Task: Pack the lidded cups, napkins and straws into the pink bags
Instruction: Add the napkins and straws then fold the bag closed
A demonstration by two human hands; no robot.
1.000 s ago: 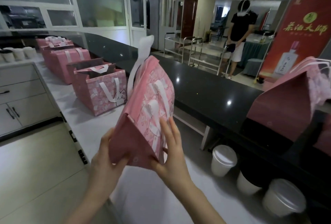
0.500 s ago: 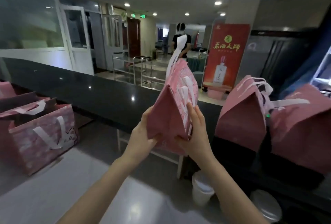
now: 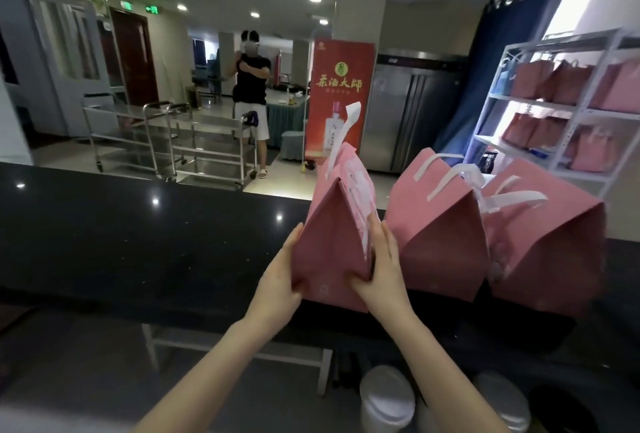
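The pink bag is upright, top folded to a ridge, one white handle standing up above it. It is held between both hands at the near edge of the black desk; cannot tell whether its base rests on the desk or hangs just clear.

The left hand grips the lower left corner, fingers along the side panel, thumb on the near face. The right hand grips the lower right corner, fingers straight up the patterned side, thumb curled onto the near face.

Just right of it a second bag stands on the desk, close against the right hand's fingers. A third bag stands beside that; their white handles overlap.

Below the desk's near edge, on a lower surface, are a lidded cup and a second cup, the latter blurred.

Beyond the desk are steel trolleys; a person stands behind them in a dark top and light shorts, and a red banner is to the right. At far right a white shelf rack holds more pink bags on two levels.
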